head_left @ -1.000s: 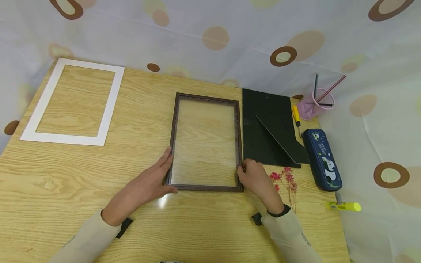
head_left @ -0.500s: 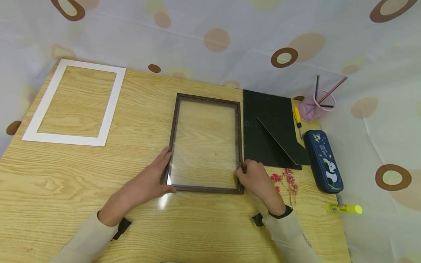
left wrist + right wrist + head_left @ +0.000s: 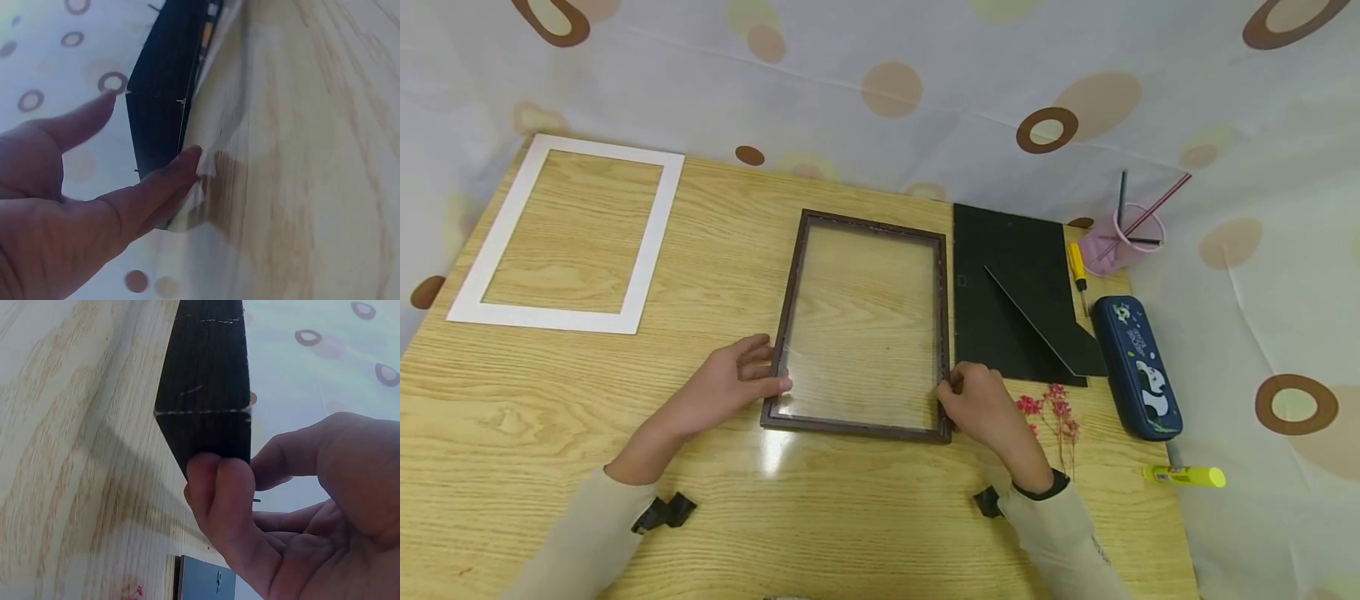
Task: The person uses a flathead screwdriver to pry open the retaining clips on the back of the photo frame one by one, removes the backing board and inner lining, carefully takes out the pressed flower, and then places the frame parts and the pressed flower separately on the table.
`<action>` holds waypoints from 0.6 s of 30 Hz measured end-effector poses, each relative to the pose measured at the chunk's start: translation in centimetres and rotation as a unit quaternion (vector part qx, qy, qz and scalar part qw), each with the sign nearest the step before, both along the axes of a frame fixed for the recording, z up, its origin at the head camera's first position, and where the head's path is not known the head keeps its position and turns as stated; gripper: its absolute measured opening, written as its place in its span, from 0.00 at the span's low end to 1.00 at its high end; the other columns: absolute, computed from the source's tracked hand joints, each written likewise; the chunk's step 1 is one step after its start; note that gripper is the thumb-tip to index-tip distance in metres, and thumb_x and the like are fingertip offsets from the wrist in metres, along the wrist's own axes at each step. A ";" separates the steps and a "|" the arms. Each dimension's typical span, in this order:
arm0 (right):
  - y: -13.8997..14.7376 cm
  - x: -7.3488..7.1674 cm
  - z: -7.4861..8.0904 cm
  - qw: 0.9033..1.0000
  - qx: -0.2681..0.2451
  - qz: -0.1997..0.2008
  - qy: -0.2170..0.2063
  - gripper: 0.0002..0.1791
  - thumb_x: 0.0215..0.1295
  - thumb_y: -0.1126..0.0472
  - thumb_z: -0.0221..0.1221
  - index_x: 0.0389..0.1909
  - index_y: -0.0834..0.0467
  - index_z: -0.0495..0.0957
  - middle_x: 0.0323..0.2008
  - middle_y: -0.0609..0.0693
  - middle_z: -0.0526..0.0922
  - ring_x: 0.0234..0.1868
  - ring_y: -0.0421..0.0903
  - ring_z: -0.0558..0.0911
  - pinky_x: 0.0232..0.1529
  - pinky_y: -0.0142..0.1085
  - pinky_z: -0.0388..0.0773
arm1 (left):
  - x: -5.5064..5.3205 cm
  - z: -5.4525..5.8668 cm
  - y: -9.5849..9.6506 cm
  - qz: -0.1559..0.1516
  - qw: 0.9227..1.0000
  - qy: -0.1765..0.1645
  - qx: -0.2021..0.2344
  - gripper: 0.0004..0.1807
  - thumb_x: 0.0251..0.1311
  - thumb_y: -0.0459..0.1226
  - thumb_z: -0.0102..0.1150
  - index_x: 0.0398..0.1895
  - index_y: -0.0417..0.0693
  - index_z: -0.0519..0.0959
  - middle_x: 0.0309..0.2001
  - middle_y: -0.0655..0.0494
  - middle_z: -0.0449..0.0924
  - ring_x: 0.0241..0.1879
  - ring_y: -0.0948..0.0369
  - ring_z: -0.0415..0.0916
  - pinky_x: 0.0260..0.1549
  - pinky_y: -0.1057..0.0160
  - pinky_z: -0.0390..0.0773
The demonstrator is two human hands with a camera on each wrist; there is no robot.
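A dark brown picture frame (image 3: 857, 431) with a clear pane is near the middle of the wooden table. My right hand (image 3: 988, 410) pinches its right side near the lower corner. In the right wrist view, fingertips (image 3: 232, 487) press its outer face below a scuffed corner, with the thumb side behind. My left hand (image 3: 722, 387) is at the frame's lower left. In the left wrist view its fairly straight fingers (image 3: 169, 184) touch the frame's lower edge, while the thumb stands apart from it. The near corner looks raised off the table there.
A white mat (image 3: 553, 317) lies at the far left. Right of the frame are a black backing board (image 3: 1000, 242) with its stand leg raised, a yellow screwdriver (image 3: 1077, 262), a pencil case (image 3: 1138, 367), a pink cup (image 3: 1101, 250), dried pink flowers (image 3: 1056, 408) and a yellow glue stick (image 3: 1195, 476).
The frame's lower left corner has shifted left and slightly nearer the viewer. My left hand has moved left, its grip loosened. My right hand stays at the right side.
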State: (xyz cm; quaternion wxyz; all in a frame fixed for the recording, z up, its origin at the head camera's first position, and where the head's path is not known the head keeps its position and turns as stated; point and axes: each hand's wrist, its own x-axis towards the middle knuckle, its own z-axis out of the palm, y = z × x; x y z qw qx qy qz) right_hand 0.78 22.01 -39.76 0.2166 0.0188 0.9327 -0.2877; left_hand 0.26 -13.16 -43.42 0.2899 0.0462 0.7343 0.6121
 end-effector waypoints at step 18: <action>-0.1 -0.1 0.2 0.999 -0.022 -0.034 -0.023 0.12 0.71 0.61 0.54 0.40 0.67 0.79 0.16 0.50 0.81 0.17 0.51 0.83 0.18 0.38 0.76 | -0.6 -1.3 -0.1 0.073 0.953 -0.175 0.237 0.27 0.74 0.28 0.48 0.68 0.16 0.56 0.53 0.39 0.81 0.51 0.59 0.82 0.55 0.60 0.78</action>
